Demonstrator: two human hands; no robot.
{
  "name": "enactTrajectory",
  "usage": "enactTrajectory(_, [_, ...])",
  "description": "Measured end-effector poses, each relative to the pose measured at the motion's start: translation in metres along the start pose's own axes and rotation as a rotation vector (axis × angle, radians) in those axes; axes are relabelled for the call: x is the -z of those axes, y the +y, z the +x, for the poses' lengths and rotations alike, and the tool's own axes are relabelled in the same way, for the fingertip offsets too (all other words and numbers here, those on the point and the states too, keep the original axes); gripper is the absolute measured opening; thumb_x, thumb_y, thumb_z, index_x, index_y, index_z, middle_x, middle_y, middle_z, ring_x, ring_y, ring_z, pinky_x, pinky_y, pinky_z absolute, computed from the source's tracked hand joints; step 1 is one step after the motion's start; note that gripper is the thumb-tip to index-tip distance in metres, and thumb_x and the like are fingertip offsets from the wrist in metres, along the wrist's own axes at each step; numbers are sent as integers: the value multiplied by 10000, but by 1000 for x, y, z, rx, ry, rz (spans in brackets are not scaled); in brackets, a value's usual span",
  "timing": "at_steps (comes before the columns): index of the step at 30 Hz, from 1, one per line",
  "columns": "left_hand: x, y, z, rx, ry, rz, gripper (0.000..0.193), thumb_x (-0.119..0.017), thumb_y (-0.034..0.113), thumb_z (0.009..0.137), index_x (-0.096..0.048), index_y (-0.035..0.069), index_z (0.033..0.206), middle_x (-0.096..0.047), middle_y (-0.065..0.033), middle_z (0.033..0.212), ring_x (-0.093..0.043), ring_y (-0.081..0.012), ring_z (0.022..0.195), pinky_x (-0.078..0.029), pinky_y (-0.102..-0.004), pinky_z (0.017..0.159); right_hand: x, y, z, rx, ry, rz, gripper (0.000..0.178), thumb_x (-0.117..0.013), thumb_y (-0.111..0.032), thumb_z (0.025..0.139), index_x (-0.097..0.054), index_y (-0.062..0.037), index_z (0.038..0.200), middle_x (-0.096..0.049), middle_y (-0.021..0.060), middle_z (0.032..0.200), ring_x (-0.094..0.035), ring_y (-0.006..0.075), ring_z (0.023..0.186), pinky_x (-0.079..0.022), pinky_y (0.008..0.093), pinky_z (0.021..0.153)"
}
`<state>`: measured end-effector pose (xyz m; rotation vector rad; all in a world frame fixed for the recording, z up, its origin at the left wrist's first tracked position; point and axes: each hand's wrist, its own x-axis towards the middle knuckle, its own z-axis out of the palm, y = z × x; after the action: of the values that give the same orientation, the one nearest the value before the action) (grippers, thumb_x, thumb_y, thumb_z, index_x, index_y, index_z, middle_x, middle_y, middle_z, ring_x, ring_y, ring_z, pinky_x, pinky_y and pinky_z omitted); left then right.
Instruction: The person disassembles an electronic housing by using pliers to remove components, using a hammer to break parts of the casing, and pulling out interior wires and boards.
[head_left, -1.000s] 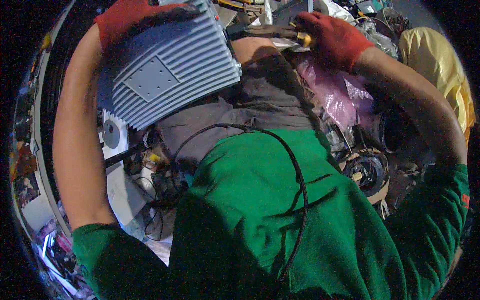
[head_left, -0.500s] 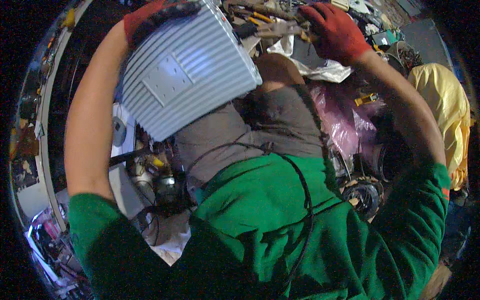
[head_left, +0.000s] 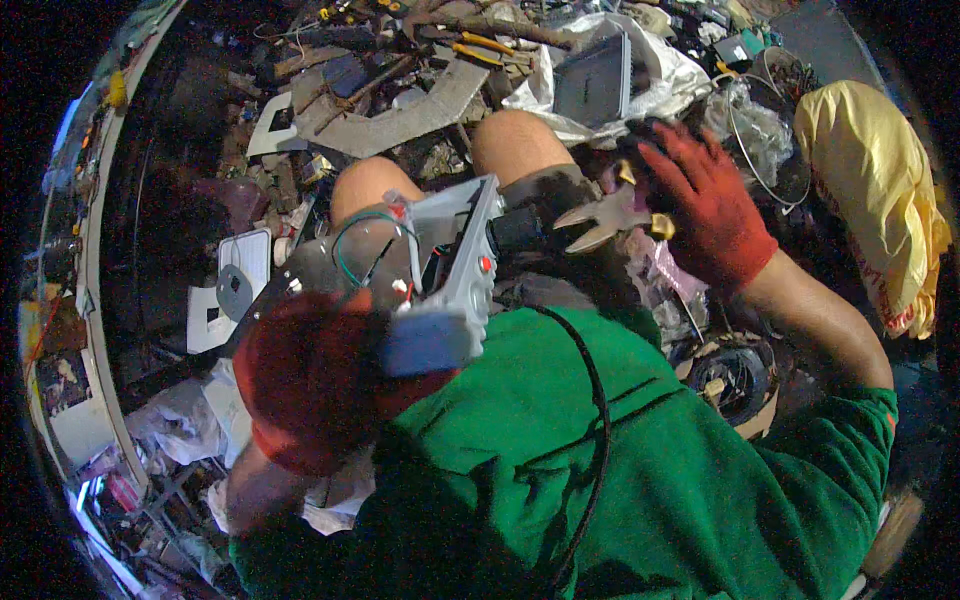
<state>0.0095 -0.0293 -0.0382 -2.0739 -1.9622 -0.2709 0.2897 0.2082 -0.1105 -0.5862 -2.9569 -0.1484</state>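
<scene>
The person's left hand [head_left: 310, 385] is gripping the near, left part of a grey metal housing [head_left: 455, 305], its fingers closing on it though motion blur is softening their outline; the housing is resting or hovering over the lap, just before the green shirt [head_left: 520, 430], and which of the two is not clear; its visible ribbed wall is running away from the body, this long line leaning slightly right at the far end; its open side is facing left and upward, showing a loop of green wire [head_left: 343, 262]; a red button [head_left: 486, 264] is sitting on the right wall; how far the housing is reaching under the glove cannot be told.

The right hand [head_left: 708, 205] is holding pliers [head_left: 618, 213] loosely, fingers extending rather than clenching; the pliers' long axis is lying nearly crosswise, their parted jaws pointing left toward the housing, apart from it; a black cable [head_left: 598, 390] is curving down the shirt; a yellow sack [head_left: 865, 190] is standing to the right.
</scene>
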Motion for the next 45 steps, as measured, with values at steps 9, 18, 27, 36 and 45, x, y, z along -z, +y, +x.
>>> enactTrajectory(9, [-22,-9,-27,-203,-268,-213,372,-747,358,671,-622,158,960,-567,-69,899,-561,-263,799,-498,-414,689,29,-4,-71,-159,-760,1092,621,-651,-93,846,-374,-53,1400,-572,109,1261,-543,202,1154,-428,354,984])
enactTrajectory(18, [-109,-10,-73,-263,-28,-213,201,-681,207,783,-612,202,972,-578,-75,1017,-554,-288,940,-498,-447,757,-15,20,-76,-727,-1175,1699,485,-639,-60,858,-488,-34,1317,-604,82,1226,-546,159,1138,-420,339,995])
enactTrajectory(27, [-124,-1,-84,-70,-40,-369,198,-693,157,746,-596,204,912,-586,-43,989,-580,-255,917,-487,-421,787,-44,23,-57,-279,-1067,1500,447,-601,-96,874,-484,-14,1298,-597,100,1219,-562,186,1101,-439,355,974])
enactTrajectory(36, [-119,10,-72,-5,17,-374,203,-739,123,705,-589,171,834,-586,-36,991,-571,-250,921,-479,-451,791,-22,22,-15,-727,-1288,2055,538,-581,-74,892,-372,-11,1384,-482,127,1371,-516,185,1198,-413,352,1033])
enactTrajectory(45, [-128,5,-67,-149,-12,-308,216,-780,195,657,-714,196,863,-587,-14,1028,-546,-232,967,-433,-452,884,-65,77,-20,-159,-1351,1375,546,-596,-100,887,-377,4,1376,-508,128,1330,-524,193,1186,-437,341,980])
